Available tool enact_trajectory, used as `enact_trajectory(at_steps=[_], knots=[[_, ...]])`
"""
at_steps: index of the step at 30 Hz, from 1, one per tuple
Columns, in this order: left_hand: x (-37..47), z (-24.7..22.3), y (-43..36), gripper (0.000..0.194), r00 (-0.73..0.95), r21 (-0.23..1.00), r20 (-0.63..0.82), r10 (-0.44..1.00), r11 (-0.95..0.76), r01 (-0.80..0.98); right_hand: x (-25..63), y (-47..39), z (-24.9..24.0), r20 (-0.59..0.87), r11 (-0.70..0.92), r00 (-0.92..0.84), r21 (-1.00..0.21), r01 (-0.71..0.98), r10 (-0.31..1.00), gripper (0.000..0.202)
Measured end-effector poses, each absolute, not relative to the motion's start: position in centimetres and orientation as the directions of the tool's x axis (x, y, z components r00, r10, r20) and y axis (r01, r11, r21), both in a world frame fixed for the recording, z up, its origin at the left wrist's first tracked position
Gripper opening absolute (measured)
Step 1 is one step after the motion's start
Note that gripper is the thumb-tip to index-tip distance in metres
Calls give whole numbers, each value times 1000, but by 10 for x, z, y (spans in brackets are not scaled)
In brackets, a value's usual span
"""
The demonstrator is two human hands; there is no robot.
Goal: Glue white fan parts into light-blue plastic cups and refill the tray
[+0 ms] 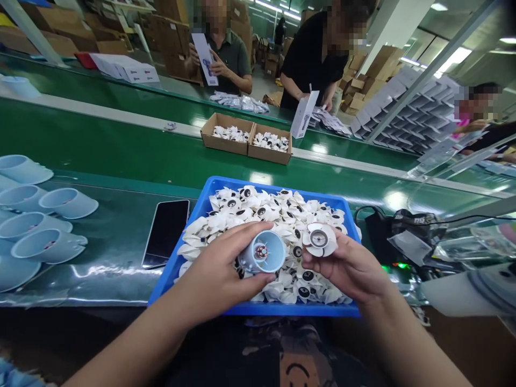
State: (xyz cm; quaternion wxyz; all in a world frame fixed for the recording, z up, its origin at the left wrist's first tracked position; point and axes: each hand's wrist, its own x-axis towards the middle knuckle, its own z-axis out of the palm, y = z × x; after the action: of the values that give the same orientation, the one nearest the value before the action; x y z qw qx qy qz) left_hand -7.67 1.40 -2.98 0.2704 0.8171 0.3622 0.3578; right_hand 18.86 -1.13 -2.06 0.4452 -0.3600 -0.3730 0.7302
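My left hand (226, 263) is wrapped round a light blue fan housing (276, 251), its round opening facing me. Inside the housing a small copper-wound motor (261, 251) shows at the centre. Close by on the right, my right hand (355, 263) pinches a white fan blade (320, 239) with its dark hub ring toward me. The housing and the blade are apart. Both hands are above a blue tray (209, 188) heaped with many more white fan blades (229, 207).
Several blue housings (48, 244) stand at the left beside a phone (166, 231). Beyond the tray are two cardboard boxes (226, 141) of blades on a green conveyor (121, 145). A black cable and bags (415, 228) lie right. Two co-workers (237, 59) handle white boxes opposite.
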Motion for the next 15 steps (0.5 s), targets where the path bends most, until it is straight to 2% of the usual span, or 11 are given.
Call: enact_trajectory(at_steps=[2, 4, 5, 6, 8, 10, 12, 15], knots=[[-70, -29, 16, 65, 511, 647, 391, 766, -623, 440, 183, -13, -16, -141, -224, -288, -934, -279, 947, 34], [-62, -29, 16, 63, 537, 591, 395, 745, -653, 472, 175, -13, -10, -1, 4, -236, -1000, 22, 972, 25], [-59, -30, 16, 61, 548, 565, 403, 733, -670, 481, 171, -13, -6, 83, 141, -241, -962, 234, 967, 23], [-55, -30, 14, 60, 553, 542, 421, 719, -689, 482, 165, -12, -3, 154, 263, -271, -863, 431, 950, 22], [-49, -32, 8, 55, 551, 500, 476, 685, -726, 472, 154, -10, 2, 209, 410, -363, -618, 671, 908, 15], [-47, -31, 1, 54, 530, 472, 528, 663, -749, 465, 146, -8, 4, 206, 459, -415, -510, 727, 886, 10], [-52, -26, 0, 55, 525, 453, 569, 633, -774, 443, 144, -9, 5, 259, 495, -422, -500, 711, 869, 10], [-70, -12, 31, 57, 539, 367, 598, 593, -801, 474, 154, -18, 4, 527, 595, -343, -439, 673, 778, 27]])
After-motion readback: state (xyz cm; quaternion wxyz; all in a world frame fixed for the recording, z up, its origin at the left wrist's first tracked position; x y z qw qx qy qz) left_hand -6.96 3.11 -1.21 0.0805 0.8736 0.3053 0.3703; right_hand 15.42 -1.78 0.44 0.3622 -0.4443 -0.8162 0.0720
